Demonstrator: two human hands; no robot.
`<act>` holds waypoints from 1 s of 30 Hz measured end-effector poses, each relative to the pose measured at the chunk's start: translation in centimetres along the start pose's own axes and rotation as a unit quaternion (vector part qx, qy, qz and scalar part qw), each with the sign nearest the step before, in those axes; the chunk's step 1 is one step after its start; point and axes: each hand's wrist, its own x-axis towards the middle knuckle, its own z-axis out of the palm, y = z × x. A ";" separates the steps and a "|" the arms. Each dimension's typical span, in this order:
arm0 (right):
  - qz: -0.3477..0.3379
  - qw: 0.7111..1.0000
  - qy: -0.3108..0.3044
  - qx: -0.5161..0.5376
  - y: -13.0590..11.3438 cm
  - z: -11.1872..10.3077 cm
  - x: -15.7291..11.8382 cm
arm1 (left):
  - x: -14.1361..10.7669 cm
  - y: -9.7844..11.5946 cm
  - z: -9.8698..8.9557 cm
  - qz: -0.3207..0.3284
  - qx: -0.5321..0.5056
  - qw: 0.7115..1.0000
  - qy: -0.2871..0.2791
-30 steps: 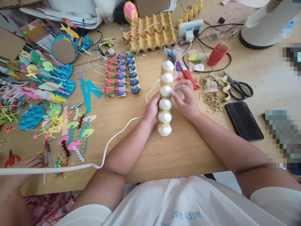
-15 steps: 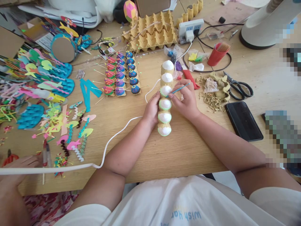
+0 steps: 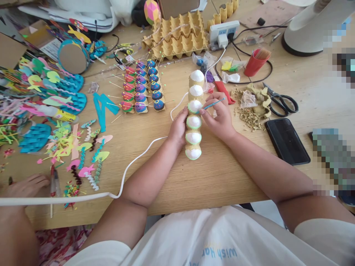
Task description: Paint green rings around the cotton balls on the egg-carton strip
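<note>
My left hand grips the left side of an egg-carton strip, which runs lengthwise away from me. White covers the tops of its bumps, and the nearer ones carry a light green rim. In my right hand, closed in a pinch, is a thin blue tool whose tip meets the third bump from the far end. Left of the strip stand three painted egg-carton strips, red, purple and dark blue, with pins stuck in them.
Scissors, a black phone and a red cup lie or stand to the right. Egg trays and a power strip are at the back. A white cable crosses my left forearm. Another person's hand rests among paper cutouts.
The other person's hand at the left has shifted and now covers the red-handled scissors there. My hands hold nearly the same pose on the strip and the tool.
</note>
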 end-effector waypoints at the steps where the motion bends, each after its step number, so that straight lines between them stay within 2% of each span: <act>1: -0.008 1.000 0.005 0.010 0.1 0.1 0.0 | -0.1 0.0 0.0 -0.002 0.011 1.000 0.005; 7: -0.032 0.999 0.020 0.027 1.3 0.3 0.1 | -0.3 0.3 0.2 -0.005 0.085 0.996 0.024; 12: -0.008 0.999 -0.003 0.037 1.7 0.2 -0.1 | -0.1 0.3 0.0 0.007 0.089 0.996 0.020; 18: 0.005 0.998 -0.006 0.061 0.8 -0.1 0.0 | -0.3 0.4 0.2 0.007 0.082 0.996 0.019; 23: -0.032 0.998 0.026 0.050 0.2 -0.2 0.2 | -0.4 0.6 0.4 -0.004 0.077 0.997 0.015; 30: -0.018 1.000 0.009 0.016 0.5 -0.2 0.3 | -0.4 0.5 0.3 0.000 0.090 0.996 0.018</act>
